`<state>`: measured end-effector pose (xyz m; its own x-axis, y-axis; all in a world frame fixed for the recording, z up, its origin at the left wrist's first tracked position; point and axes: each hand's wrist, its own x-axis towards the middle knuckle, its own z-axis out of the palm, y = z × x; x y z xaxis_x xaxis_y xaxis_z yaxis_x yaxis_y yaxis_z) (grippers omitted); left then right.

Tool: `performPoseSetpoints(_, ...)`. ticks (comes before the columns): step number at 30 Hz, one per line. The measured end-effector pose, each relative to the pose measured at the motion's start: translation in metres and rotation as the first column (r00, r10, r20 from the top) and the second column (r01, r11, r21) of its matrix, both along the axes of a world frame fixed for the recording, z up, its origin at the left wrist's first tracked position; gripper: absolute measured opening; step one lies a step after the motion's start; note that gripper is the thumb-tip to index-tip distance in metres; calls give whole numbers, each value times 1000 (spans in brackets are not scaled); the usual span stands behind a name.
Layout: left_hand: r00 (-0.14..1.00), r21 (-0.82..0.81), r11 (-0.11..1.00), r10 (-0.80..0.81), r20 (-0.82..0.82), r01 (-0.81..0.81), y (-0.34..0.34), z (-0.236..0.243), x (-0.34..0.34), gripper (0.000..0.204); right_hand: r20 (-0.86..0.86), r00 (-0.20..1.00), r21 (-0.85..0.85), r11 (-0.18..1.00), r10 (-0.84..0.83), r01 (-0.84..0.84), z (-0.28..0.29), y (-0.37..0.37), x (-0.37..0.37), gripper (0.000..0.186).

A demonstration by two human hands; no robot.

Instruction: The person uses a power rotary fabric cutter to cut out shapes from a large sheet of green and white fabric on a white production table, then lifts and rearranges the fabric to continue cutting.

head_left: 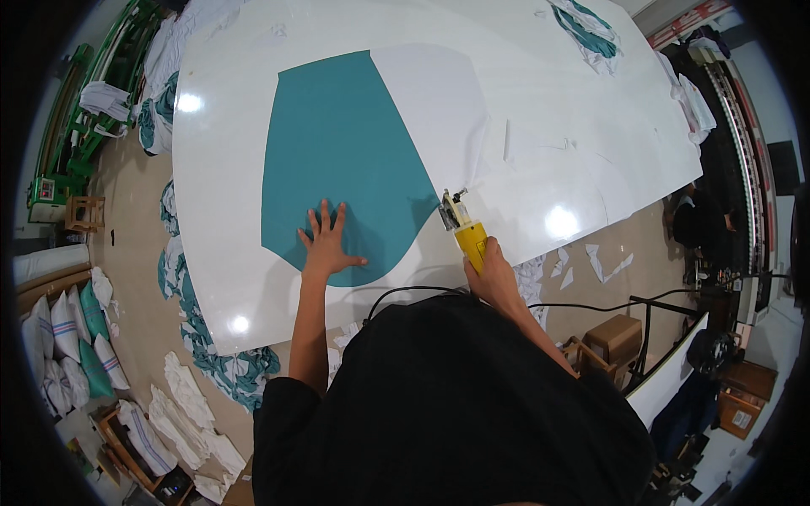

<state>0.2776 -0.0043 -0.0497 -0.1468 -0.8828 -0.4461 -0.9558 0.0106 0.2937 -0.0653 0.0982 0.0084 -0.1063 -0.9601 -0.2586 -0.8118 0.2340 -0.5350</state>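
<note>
A teal piece of fabric (337, 143) with a curved lower edge lies flat on the white table. My left hand (327, 243) rests on its lower part, palm down with the fingers spread. In my right hand (496, 278) is a yellow handheld electric fabric cutter (472, 240); my fingers wrap round its body. The cutter's metal head stands at the fabric's right edge, where that edge bends inward. A white piece of fabric (443, 101) lies beside the teal one on the right, and whether it runs on beneath cannot be seen.
The glossy white table (219, 194) reaches far ahead. Teal and white scraps (586, 34) lie at its far right. A black cable (582, 305) runs near my body. Fabric offcuts (228, 375) cover the floor at left, with stuffed sacks (63, 329) beyond. A cardboard box (613, 337) stands at right.
</note>
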Motion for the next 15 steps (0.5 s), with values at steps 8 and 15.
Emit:
performPoseSetpoints(8,1000,-17,1000,-4,-24,4,1,-9,4,149,-37,999,16,1000,-19,20,-7,-7,2,49)
performPoseSetpoints(15,999,-17,1000,17,-45,-18,2,-10,4,150,-57,998,-2,1000,2,-3,-12,-18,5,50)
